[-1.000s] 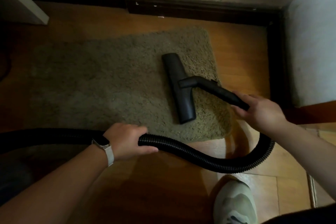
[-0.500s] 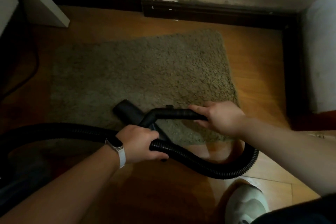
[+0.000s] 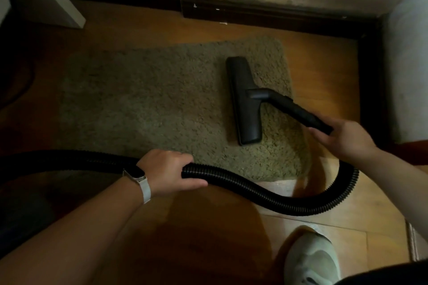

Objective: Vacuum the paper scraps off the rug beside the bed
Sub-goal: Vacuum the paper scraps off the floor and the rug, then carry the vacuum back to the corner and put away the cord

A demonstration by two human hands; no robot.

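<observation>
The flat black plastic floor nozzle lies on the right part of the shaggy olive-brown rectangular rug, its long axis running away from the person, joined to a rigid black wand. The right hand is closed around the near end of the wand; the left hand is wrapped around the ribbed black flexible hose, which loops across the orange-brown wooden floor between the two hands. No paper scraps can be made out on the rug; the lighting is dim, so small pieces may be hidden in the pile. Probable faults: the light rug may bunch or slide on the smooth floor if the nozzle is pushed hard toward its right edge, which lies just beside the nozzle. The hose loop lies near the pale grey shoe and could be stepped on, jerking the wand. A sharp bend at the loop could restrict suction. Scraps pressed into the long pile may stay behind after a single pass, particularly in the darker left portion.
</observation>
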